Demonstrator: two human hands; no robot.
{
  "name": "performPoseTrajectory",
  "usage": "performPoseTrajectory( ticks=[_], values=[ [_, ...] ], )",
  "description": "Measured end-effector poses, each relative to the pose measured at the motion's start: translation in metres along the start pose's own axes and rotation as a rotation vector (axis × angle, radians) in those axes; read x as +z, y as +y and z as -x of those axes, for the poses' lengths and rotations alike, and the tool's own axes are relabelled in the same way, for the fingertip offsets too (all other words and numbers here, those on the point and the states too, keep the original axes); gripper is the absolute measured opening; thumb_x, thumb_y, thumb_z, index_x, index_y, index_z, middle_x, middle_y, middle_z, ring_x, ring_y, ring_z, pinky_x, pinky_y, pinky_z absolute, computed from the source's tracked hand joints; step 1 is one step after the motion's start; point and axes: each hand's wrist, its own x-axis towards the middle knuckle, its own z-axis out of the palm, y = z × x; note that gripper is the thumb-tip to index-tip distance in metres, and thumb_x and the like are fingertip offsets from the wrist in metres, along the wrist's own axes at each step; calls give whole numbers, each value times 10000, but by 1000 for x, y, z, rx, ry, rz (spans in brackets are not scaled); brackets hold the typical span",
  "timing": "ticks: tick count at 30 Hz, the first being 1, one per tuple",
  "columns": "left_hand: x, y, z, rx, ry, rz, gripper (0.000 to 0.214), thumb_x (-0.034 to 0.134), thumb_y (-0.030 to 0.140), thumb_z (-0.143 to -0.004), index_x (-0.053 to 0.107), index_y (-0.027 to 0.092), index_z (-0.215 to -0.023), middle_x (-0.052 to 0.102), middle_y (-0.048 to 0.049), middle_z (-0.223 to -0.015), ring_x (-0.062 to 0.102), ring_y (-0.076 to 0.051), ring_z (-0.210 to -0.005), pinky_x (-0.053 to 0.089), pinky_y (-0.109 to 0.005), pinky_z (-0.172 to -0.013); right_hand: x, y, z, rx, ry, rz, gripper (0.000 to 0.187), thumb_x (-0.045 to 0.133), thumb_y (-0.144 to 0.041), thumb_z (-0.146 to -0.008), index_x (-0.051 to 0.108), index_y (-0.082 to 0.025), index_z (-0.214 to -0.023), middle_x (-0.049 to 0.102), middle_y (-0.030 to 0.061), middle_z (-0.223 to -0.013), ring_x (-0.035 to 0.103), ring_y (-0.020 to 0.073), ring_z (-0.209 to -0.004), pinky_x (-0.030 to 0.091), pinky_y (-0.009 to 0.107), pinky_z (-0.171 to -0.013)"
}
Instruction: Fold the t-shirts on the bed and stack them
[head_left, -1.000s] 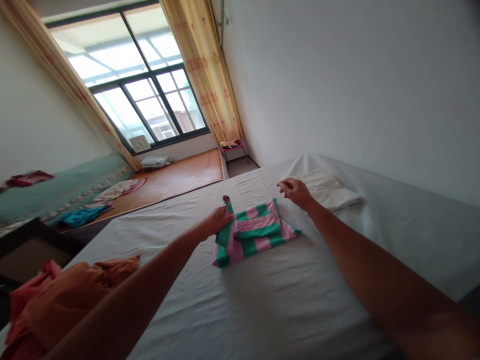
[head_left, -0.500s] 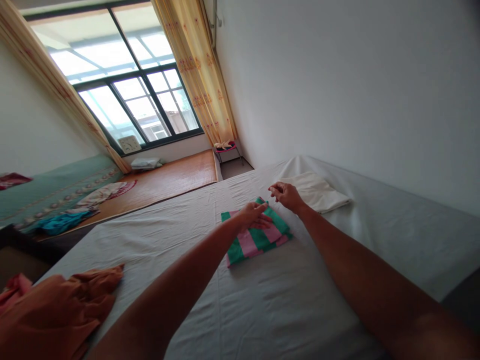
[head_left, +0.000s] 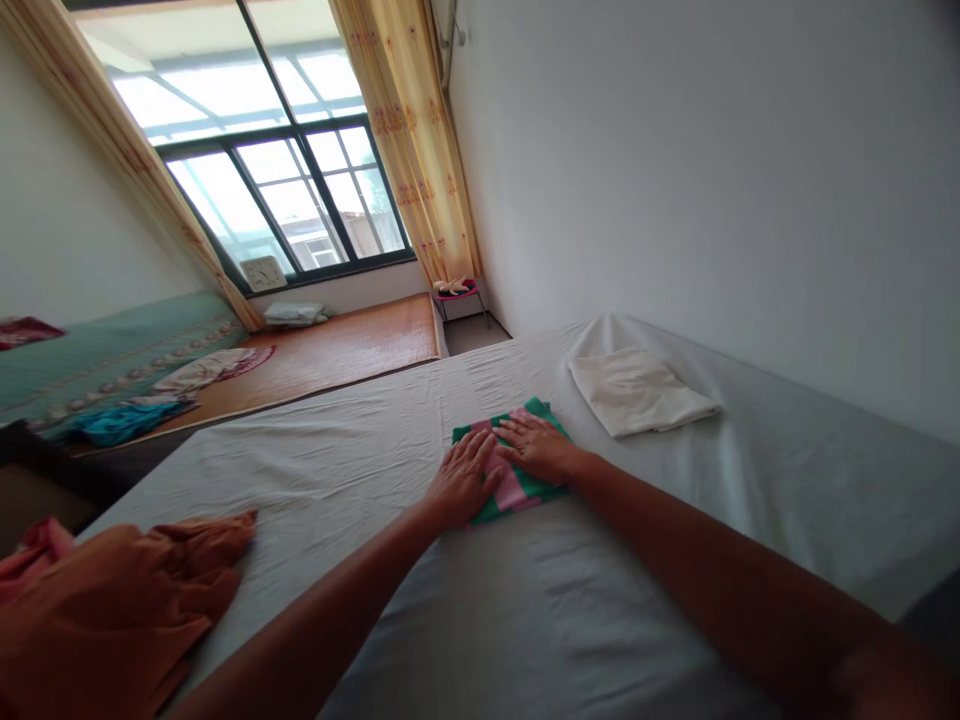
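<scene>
Touching the striped cloth [head_left: 511, 488] left of the white cloth [head_left: 639, 392], my left hand [head_left: 463, 478] and right hand [head_left: 538, 446] lie flat, fingers out straight. Before, my right hand was curled up near the white cloth.

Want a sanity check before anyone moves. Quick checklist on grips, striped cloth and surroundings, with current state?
1. Left grip flat on the striped cloth: ok, palm down, fingers extended.
2. Right grip flat on the same cloth: ok, fingers pointing toward the left one.
3. Folded cream cloth apart from the striped one: ok, sheet shows between them.
4. Orange cloth folded neatly: not ok, it lies rumpled.
5. Sheet free of wrinkles: not ok, creases show.
6. Inner layers of the striped cloth aligned: cannot tell, they are hidden.
</scene>
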Motion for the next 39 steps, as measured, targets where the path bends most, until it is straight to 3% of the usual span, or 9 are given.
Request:
performPoseTrajectory(
  ticks=[7, 11, 16, 21, 23, 29, 33, 36, 39],
  values=[
    [-5, -12, 16, -14, -74, 47, 628, 255, 560, -931, 232, 238, -1469, 237, -69, -1531, 174, -241, -1409, 173, -425, -1139, -4, 37, 1, 505, 123, 67, 707, 318, -555, -902, 340, -62, -1408, 311, 210, -1475, 239, 312, -1376, 213, 457, -1097],
    [-4, -13, 23, -15, -21, 72, 586, 269, 538, -936, 255, 273, -1459, 268, -44, -1520, 191, -229, -1405, 178, -415, -1142, -10, 45, 4, 540, 196, -2, 662, 506, -513, -830, 417, -101, -1340, 475, 217, -1355, 397, 335, -1279, 327, 470, -1026],
    [-5, -13, 27, 16, 51, 118, 551, 324, 507, -932, 329, 266, -1426, 341, -54, -1482, 268, -239, -1373, 226, -419, -1129, -24, 33, 1, 536, 242, -471, 542, 638, -291, -742, 478, -154, -1242, 645, 124, -1142, 615, 252, -1029, 494, 364, -861],
    [-3, -20, 26, 18, 180, 221, 488, 369, 439, -933, 419, 212, -1362, 428, -79, -1418, 350, -233, -1325, 294, -409, -1105, -42, 19, 11, 577, -101, -1140, 366, 701, -380, -721, 634, -152, -999, 720, 102, -955, 673, 249, -910, 553, 349, -786],
    [-2, -24, 24, -15, 253, 285, 454, 363, 403, -939, 449, 186, -1328, 468, -95, -1378, 391, -220, -1296, 316, -396, -1096, -50, 13, 14, 588, -103, -1240, 351, 736, -375, -699, 657, -155, -961, 732, 88, -910, 687, 235, -866, 563, 332, -773],
    [-2, -32, 21, -137, 354, 385, 380, 369, 315, -930, 498, 174, -1259, 515, -111, -1318, 456, -213, -1243, 357, -400, -1069, -102, 9, -5, 397, 493, -1260, 351, 742, -403, -699, 667, -172, -953, 738, 42, -860, 690, 203, -769, 573, 302, -711],
    [-2, -32, 22, -121, 352, 382, 365, 387, 299, -921, 516, 167, -1236, 514, -114, -1321, 453, -217, -1247, 353, -401, -1070, -132, 51, -5, 271, 1003, -1303, 359, 732, -375, -690, 629, -195, -982, 719, 18, -927, 669, 178, -857, 560, 288, -776],
    [0, -32, 22, -107, 338, 382, 365, 400, 290, -913, 520, 161, -1232, 517, -117, -1318, 459, -221, -1241, 357, -400, -1067, -120, 96, 23, 475, 1214, -1221, 292, 668, -362, -733, 581, -214, -969, 688, 2, -887, 655, 158, -805, 570, 282, -684],
    [1, -33, 21, -96, 319, 367, 363, 395, 293, -914, 522, 163, -1229, 518, -113, -1317, 459, -219, -1241, 357, -398, -1067, -91, 127, 64, 935, 1086, -1078, 171, 616, -290, -752, 520, -237, -883, 619, -28, -717, 627, 152, -651, 562, 295, -572]
  ],
)
